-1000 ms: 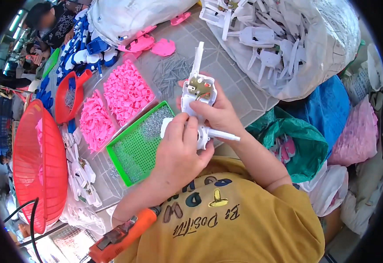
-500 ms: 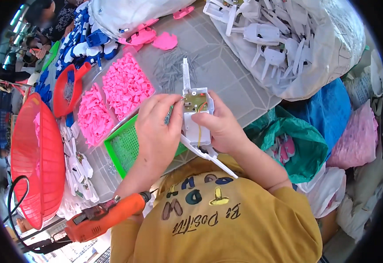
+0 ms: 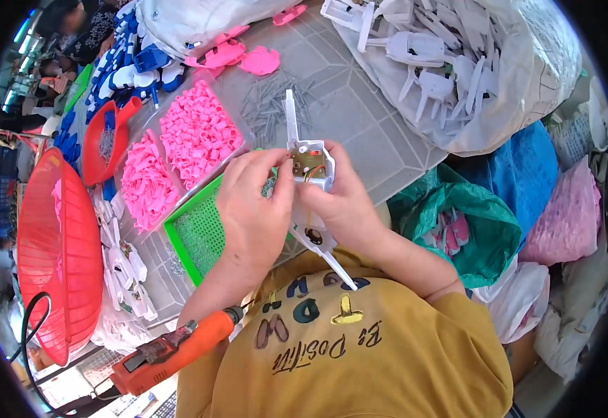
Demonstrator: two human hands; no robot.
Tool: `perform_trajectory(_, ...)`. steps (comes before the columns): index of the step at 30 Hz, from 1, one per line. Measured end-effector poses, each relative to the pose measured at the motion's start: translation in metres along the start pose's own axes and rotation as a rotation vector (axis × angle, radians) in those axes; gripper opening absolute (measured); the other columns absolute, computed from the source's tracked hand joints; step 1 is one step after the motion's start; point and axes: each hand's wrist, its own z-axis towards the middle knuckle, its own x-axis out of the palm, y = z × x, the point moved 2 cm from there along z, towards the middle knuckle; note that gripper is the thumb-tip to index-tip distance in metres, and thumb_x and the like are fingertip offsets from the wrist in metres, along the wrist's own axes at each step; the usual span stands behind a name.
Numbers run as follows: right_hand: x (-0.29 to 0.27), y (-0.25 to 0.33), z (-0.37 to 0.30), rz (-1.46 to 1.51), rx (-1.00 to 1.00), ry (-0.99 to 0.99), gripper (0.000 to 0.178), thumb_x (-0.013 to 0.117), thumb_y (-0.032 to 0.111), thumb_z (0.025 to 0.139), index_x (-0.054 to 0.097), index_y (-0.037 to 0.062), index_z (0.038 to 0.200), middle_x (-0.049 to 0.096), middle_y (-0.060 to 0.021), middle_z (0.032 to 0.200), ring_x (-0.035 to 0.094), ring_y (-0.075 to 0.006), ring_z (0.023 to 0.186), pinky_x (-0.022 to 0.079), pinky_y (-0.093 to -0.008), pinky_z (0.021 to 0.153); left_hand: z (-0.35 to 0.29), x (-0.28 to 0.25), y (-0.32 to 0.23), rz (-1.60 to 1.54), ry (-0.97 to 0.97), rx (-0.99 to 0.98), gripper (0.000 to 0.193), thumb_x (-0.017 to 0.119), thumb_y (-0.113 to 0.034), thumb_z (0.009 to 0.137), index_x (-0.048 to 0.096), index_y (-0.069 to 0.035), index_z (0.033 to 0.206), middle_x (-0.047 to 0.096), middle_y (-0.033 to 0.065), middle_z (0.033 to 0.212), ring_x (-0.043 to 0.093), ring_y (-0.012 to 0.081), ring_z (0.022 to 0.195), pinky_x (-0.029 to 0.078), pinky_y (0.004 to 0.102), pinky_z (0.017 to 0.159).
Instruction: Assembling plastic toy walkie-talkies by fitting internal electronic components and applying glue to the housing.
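Note:
My right hand (image 3: pixel 342 198) is closed around a white plastic housing (image 3: pixel 326 164), thumb across its lower end. A long narrow arm sticks up from this housing. Inside it lies a green-brown circuit board (image 3: pixel 308 164) with thin coloured wires. My left hand (image 3: pixel 255 202) has its thumb and forefinger pinched together at the board's left edge; whatever is between the fingertips is hidden. Below my right thumb hangs a second white plastic shell (image 3: pixel 321 242) with a round dark part (image 3: pixel 314 236) in it and a long tail pointing toward my shirt. A yellow wire runs down to it.
A green basket (image 3: pixel 199 233) and a clear tray of pink parts (image 3: pixel 199 132) stand left of my hands. Metal pins (image 3: pixel 273 104) lie beyond them. An orange power drill (image 3: pixel 178 355) hangs by my left forearm. A sack of white housings (image 3: pixel 422 52) is far right, a green bag (image 3: pixel 485 223) nearer.
The housing has tilted in my right hand. The second shell has swung left and turned, so its round dark part now shows. My left fingers stay pinched at the board's edge.

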Motion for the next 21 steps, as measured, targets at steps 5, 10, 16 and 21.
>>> perform_trajectory(5,0.0004,-0.0005,-0.0013,-0.244,-0.081,-0.059,0.05,0.061,0.003,0.089,0.037,0.0047,0.134,0.058,-0.0059,0.118,0.056,-0.0129,0.108,0.047,-0.029,0.093,0.0022,0.0001,0.0007,-0.143,0.043,-0.259,0.013,0.074,-0.005,0.08,0.067,-0.002,0.091,0.065,0.0094,0.083,0.063,0.0206,0.073,0.052,0.0321,0.062)
perform_trajectory(10,0.0001,-0.0077,-0.0023,-0.498,-0.283,-0.123,0.051,0.065,0.006,0.085,0.04,-0.0006,0.129,0.064,-0.0169,0.105,0.067,-0.0248,0.098,0.052,-0.0354,0.083,0.0031,0.0016,0.0001,-0.177,0.04,-0.307,0.012,0.074,-0.005,0.079,0.065,-0.001,0.086,0.064,0.0095,0.081,0.062,0.02,0.067,0.051,0.031,0.059)
perform_trajectory(16,0.0042,-0.0048,-0.0059,-0.74,-0.518,-0.153,0.051,0.064,0.0,0.084,0.04,0.0,0.129,0.063,-0.0228,0.102,0.068,-0.0366,0.092,0.053,-0.0403,0.078,0.0025,0.0026,0.0011,-0.247,0.037,-0.375,0.012,0.073,-0.005,0.077,0.064,0.001,0.083,0.063,0.0103,0.078,0.063,0.0194,0.064,0.051,0.0309,0.06)
perform_trajectory(21,0.0035,-0.0069,-0.0089,-0.756,-0.508,-0.142,0.052,0.063,-0.002,0.084,0.039,0.0002,0.129,0.062,-0.0219,0.098,0.067,-0.0356,0.088,0.054,-0.0408,0.074,0.0012,0.0026,0.0018,-0.264,0.058,-0.417,0.013,0.072,-0.006,0.076,0.063,0.001,0.082,0.063,0.0108,0.076,0.064,0.0197,0.065,0.052,0.031,0.062)
